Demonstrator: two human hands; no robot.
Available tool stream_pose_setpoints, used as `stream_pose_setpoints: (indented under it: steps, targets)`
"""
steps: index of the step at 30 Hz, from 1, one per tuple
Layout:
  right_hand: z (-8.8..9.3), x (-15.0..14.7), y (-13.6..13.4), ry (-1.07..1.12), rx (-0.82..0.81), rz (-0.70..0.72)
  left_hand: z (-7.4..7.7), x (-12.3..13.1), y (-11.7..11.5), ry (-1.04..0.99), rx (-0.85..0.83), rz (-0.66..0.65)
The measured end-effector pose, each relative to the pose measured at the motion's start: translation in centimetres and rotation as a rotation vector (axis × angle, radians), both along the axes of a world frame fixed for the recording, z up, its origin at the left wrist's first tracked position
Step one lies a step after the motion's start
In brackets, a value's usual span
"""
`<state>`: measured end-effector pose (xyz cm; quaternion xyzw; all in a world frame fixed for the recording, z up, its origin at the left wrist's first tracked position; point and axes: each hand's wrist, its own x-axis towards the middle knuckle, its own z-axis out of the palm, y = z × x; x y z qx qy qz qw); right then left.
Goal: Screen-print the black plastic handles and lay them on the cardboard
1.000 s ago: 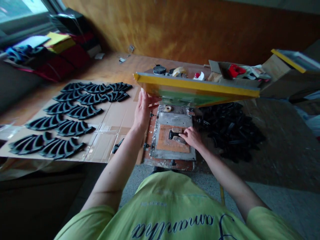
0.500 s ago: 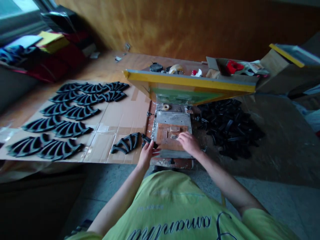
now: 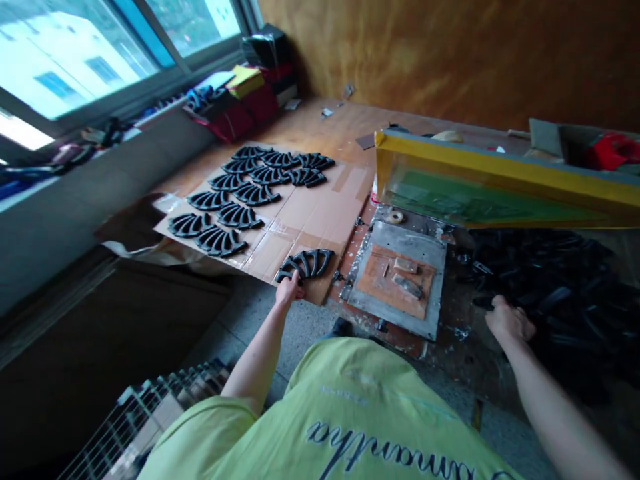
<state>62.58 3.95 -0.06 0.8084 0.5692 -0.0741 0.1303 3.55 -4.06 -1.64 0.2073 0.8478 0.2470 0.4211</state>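
My left hand (image 3: 289,291) grips one end of a black fan-shaped ribbed part (image 3: 307,263) lying on the near edge of the cardboard sheet (image 3: 320,207). My right hand (image 3: 509,321) reaches into the heap of black parts (image 3: 545,280) on the right, fingers curled among them; what they hold is hidden. Between the hands sits the metal printing plate (image 3: 400,277) with an orange jig and nothing on it. The yellow-framed screen (image 3: 500,180) is tilted up above it.
Several more black fan-shaped parts (image 3: 240,193) lie in rows on the cardboard. A window (image 3: 75,53) runs along the left wall with clutter on its sill. A wire crate (image 3: 145,413) stands at the lower left. Boxes and a red object (image 3: 607,150) are behind the screen.
My left hand left the screen frame, took the black part off the jig and set it on the cardboard. My right hand moved from the jig to the heap. The view swung left.
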Motion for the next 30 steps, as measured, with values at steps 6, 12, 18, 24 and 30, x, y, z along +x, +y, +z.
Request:
stream_pose_setpoints:
  steps: [6, 12, 18, 24, 30]
  targets:
    - [1.1, -2.8, -0.4, 0.332, 0.314, 0.076, 1.6, 0.9, -0.6, 0.277, -0.04, -0.053]
    - [2.1, -13.3, -0.5, 0.688, 0.579, 0.69, 1.1, 7.7, -0.4, 0.799, 0.102, -0.285]
    - [1.9, -18.2, 1.2, 0.602, 0.667, 0.945, 0.1, 9.2, 1.8, 0.856, 0.043, -0.301]
    - [1.9, -19.0, 2.0, 0.536, 0.62, 1.03, 0.1, 8.6, 2.4, 0.816, 0.02, -0.289]
    - [2.0, -19.7, 1.1, 0.556, 0.564, 0.934, 0.7, 8.4, 2.1, 0.757, 0.064, -0.304]
